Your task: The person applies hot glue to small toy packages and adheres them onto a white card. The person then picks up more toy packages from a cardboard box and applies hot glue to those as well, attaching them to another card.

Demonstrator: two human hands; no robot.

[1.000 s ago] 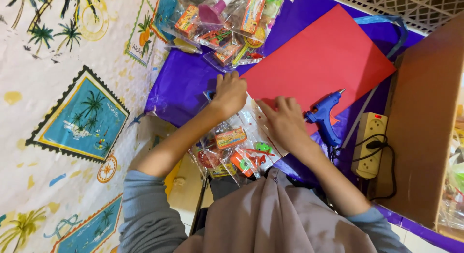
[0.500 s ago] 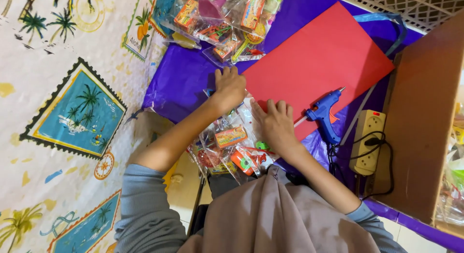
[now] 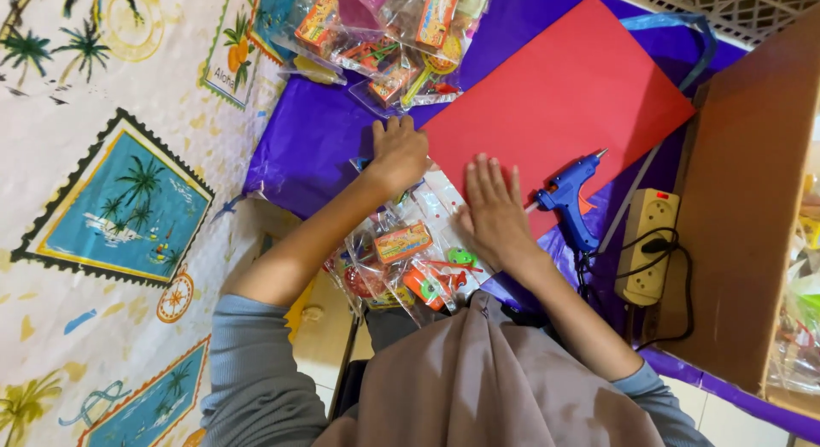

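My left hand rests knuckles-up with curled fingers at the near-left corner of a red paper sheet, on the top edge of a clear plastic packet. I cannot tell whether it grips the plastic. My right hand lies flat with fingers apart, its fingertips on the red sheet's near edge and its palm over the clear packet. Small toy packets in orange and green lie just below both hands. The red sheet lies on a purple cloth.
A blue glue gun lies right of my right hand, corded to a beige power strip. A brown cardboard box stands at the right. More toy packets sit at the top. A palm-print cloth covers the left.
My right hand has slid up from the toy packets to the red sheet's edge and flattened with fingers spread. My left hand stayed at the sheet's corner.
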